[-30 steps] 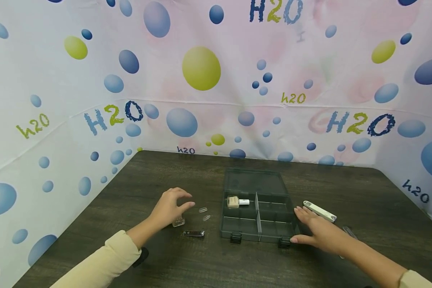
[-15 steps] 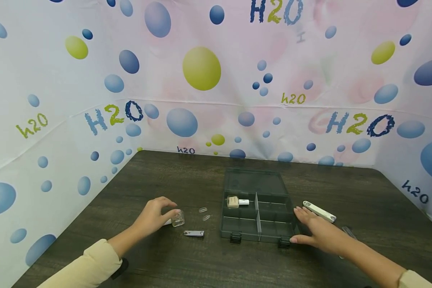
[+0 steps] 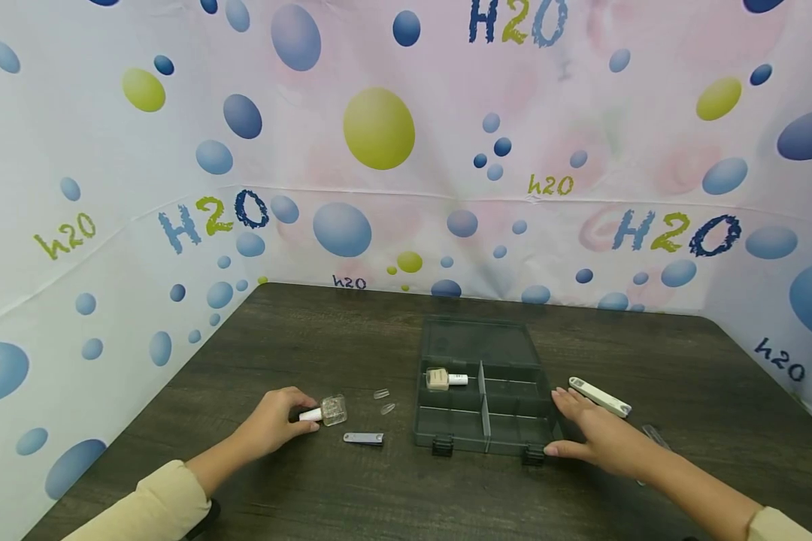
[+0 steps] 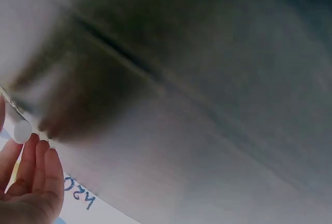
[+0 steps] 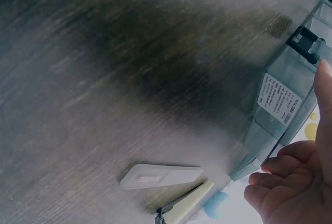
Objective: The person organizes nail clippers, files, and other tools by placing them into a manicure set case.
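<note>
My left hand [image 3: 271, 424] is at a bottle of clear glittery nail polish [image 3: 334, 410] lying on the table. Its thumb and fingertips stand around the white cap [image 3: 310, 415], with a small gap above the cap in the head view. In the left wrist view the cap [image 4: 22, 130] shows close to the fingertips. My right hand [image 3: 602, 436] rests its straight fingers along the right side of a dark, see-through divided box [image 3: 453, 445], thumb beside a front latch [image 3: 533, 454]. The box's lid is raised; a beige nail polish bottle [image 3: 437, 379] lies in its back left compartment.
Two clear nail tips [image 3: 381, 394] and a small nail clipper [image 3: 363, 438] lie between left hand and box. A larger white nail clipper [image 3: 600, 397] lies beyond my right hand. Near it is a pale tapered strip [image 5: 162, 176], partly behind my wrist in the head view.
My left hand has drawn back left and toward me, from over the glittery nail polish to its cap, uncovering the bottle. The right hand stays at the box.
</note>
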{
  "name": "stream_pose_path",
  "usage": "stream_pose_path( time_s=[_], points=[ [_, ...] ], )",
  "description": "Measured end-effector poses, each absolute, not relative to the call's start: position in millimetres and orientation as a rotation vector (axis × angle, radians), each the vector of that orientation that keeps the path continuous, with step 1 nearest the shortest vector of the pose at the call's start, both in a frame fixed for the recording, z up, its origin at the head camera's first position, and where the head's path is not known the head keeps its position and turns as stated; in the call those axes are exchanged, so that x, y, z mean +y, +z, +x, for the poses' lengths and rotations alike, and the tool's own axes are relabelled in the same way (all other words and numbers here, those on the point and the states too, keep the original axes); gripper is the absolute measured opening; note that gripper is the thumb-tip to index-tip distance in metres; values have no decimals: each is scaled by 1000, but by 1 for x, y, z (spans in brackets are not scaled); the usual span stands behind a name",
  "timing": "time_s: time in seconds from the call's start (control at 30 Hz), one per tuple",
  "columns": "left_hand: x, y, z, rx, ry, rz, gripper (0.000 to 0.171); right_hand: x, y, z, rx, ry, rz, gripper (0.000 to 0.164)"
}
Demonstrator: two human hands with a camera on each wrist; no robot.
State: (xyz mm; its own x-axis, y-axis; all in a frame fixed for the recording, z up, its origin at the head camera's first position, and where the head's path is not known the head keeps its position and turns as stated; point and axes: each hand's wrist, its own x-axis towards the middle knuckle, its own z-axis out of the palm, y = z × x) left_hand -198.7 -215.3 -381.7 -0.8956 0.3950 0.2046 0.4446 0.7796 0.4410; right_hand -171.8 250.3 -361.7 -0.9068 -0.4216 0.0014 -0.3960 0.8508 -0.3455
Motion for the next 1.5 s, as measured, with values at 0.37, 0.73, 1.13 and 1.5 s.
stream_pose_path(
  time_s=[0.37, 0.73, 1.13, 1.5],
  points=[
    [-213, -385, -199, -2819, -696, -650, 8, 250, -362, -171, 2955, -522, -656, 96],
    [-210, -378, -201, -2783, -750, -619, 6, 251, -362, -171, 2942, -525, -650, 96],
    [-203, -371, -205, -2763, -777, -611, 9, 250, -363, -171, 2935, -542, -649, 95],
    [-194, -366, -209, -2696, -833, -580, 11, 251, -363, -171, 2924, -548, -635, 95]
  ],
)
